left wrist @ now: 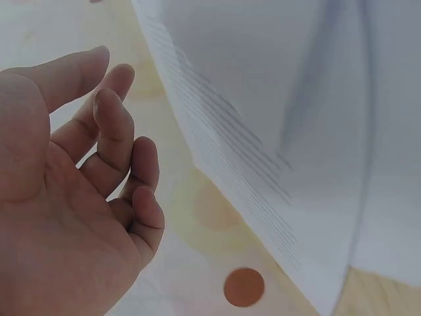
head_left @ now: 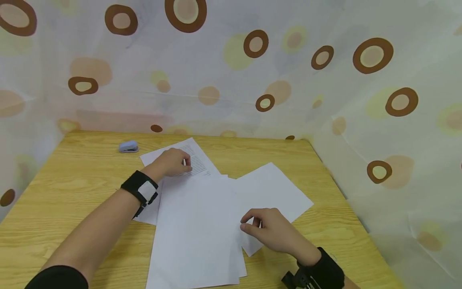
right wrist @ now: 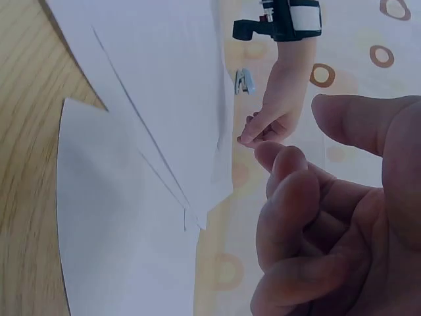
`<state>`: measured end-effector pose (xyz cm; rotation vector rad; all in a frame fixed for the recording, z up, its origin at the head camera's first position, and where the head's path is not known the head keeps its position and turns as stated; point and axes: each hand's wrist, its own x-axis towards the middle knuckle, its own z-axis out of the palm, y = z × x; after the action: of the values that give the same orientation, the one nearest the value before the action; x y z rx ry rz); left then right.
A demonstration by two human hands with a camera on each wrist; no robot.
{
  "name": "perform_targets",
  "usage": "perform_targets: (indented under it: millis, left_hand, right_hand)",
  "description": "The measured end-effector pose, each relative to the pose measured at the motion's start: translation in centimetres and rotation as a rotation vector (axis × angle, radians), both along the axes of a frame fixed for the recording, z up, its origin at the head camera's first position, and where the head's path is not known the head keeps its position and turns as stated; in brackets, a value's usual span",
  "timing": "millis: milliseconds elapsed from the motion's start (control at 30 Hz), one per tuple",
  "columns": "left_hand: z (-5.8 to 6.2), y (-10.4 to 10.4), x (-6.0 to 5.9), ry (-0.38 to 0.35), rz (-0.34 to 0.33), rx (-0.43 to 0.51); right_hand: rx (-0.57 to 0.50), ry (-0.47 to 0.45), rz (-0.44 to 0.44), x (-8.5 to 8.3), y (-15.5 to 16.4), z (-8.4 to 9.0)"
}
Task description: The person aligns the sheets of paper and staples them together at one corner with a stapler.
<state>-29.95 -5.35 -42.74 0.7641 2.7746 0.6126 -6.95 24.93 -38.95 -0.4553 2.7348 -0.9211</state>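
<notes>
Several overlapping sheets of paper lie on the wooden table. The uppermost blank sheet (head_left: 195,237) stretches toward the near edge. Partly under it at the back is a sheet with printed lines (head_left: 196,158), and a blank sheet (head_left: 279,196) sits askew on the right. My left hand (head_left: 175,162) hovers above the printed sheet, fingers loosely bent; the left wrist view shows nothing between them. Over the border between the uppermost and right sheets is my right hand (head_left: 272,230), thumb and fingers apart and loosely curved, holding nothing.
A small light-blue stapler (head_left: 128,147) stands at the back left of the table (head_left: 86,176). Behind and on both sides hangs a pale sheet-like covering (head_left: 223,80) with brown rings. Each wrist wears a black strap (head_left: 142,190).
</notes>
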Motion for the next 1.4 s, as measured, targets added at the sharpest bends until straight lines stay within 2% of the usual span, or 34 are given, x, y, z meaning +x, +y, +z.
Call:
perform_targets:
  millis: [367, 633, 933, 1400]
  left_hand:
    - [0.7, 4.6, 2.5, 0.087, -0.077, 0.017]
    - [0.2, 7.8, 4.1, 0.132, -0.106, -0.004]
    - [0.1, 10.7, 5.1, 0.109, -0.095, -0.022]
    - [0.0, 14.3, 6.4, 0.110, -0.048, -0.093]
  right_hand:
    - [0.028, 0.050, -0.063, -0.3, 1.4, 0.0]
    - [0.055, 0.059, -0.102, -0.9, 2.0, -0.4]
    - [0.089, 0.054, -0.158, -1.3, 2.7, -0.3]
    - [0.181, 0.051, -0.314, -2.1, 5.0, -1.4]
